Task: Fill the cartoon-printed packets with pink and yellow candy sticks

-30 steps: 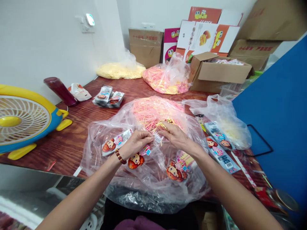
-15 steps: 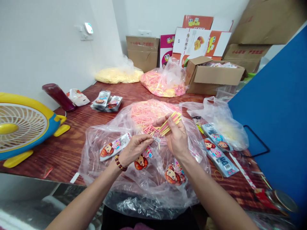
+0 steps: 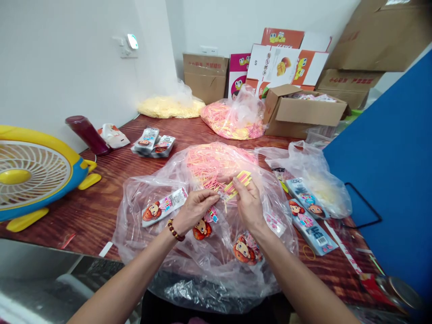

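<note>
My right hand (image 3: 249,200) is closed around a bundle of thin yellow and pink sticks (image 3: 240,182), tilted with the lower ends toward my left hand. Thumb and fingers of my left hand (image 3: 197,207) pinch the clear end of a small plastic pouch (image 3: 222,195), close to those lower ends. Whether any stick tips are inside the pouch, I cannot tell. Below the left fingers shows a printed picture of a red-haired girl (image 3: 202,228), partly covered by the hand. Behind both hands, a heap of loose pink and yellow sticks (image 3: 216,162) lies in a large clear plastic bag (image 3: 135,193).
Printed pouches (image 3: 164,207) lie on the bag, with filled packs (image 3: 312,227) at right and more packs (image 3: 153,143) at left. A yellow-blue fan (image 3: 37,175) stands left. Farther back are bagged sticks (image 3: 232,119) and an open carton (image 3: 305,112). A blue panel (image 3: 381,148) borders the right.
My right hand has brought the stick bundle slightly down and left, closer to my left fingers. The left hand keeps its pinch. The whole view has shifted a little.
</note>
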{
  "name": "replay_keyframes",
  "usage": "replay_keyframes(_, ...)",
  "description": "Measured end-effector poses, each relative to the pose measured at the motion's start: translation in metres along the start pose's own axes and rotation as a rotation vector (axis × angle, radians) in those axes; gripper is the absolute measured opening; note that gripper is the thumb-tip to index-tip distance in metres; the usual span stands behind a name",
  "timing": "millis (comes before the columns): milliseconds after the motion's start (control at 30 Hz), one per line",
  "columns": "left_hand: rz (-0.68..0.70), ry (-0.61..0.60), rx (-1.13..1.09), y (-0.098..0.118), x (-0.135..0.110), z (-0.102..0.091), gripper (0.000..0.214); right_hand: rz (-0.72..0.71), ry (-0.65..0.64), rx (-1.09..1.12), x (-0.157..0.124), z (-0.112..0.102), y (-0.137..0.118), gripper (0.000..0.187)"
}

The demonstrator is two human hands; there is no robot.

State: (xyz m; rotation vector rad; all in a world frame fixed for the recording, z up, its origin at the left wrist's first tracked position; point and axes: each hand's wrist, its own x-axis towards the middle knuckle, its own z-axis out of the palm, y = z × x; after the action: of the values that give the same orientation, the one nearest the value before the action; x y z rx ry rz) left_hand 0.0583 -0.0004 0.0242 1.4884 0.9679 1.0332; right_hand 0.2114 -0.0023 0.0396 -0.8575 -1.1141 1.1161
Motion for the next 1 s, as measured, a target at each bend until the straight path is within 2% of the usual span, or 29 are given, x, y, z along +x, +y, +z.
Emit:
replay_keyframes(200, -0.038, -0.017, -0.209, 0.004, 0.009, -0.001, 0.024, 0.015, -0.211, -0.048, 0.006, -0.005, -0.003, 0.025)
replay_keyframes(367, -0.018, -0.019, -0.239, 0.007, 0.012, -0.002, 0.024, -0.019, -0.326, -0.164, 0.021, -0.013, -0.018, 0.027)
replay_keyframes(433, 0.003, -0.007, -0.242, 0.007, 0.011, -0.002, 0.024, -0.042, -0.320, -0.206, 0.024, -0.013, -0.023, 0.021)
replay_keyframes(633, 0.074, 0.088, -0.215, 0.004, 0.008, -0.009, 0.023, -0.067, -0.198, -0.258, 0.023, -0.008, -0.034, 0.014)
replay_keyframes(900, 0.126, 0.109, -0.126, 0.014, 0.002, -0.013, 0.024, -0.192, -0.339, -0.552, 0.027, -0.002, -0.046, 0.011)
replay_keyframes(1000, 0.124, 0.131, -0.124, 0.016, 0.001, -0.013, 0.025, -0.291, -0.326, -0.637, 0.027, -0.002, -0.048, 0.013)
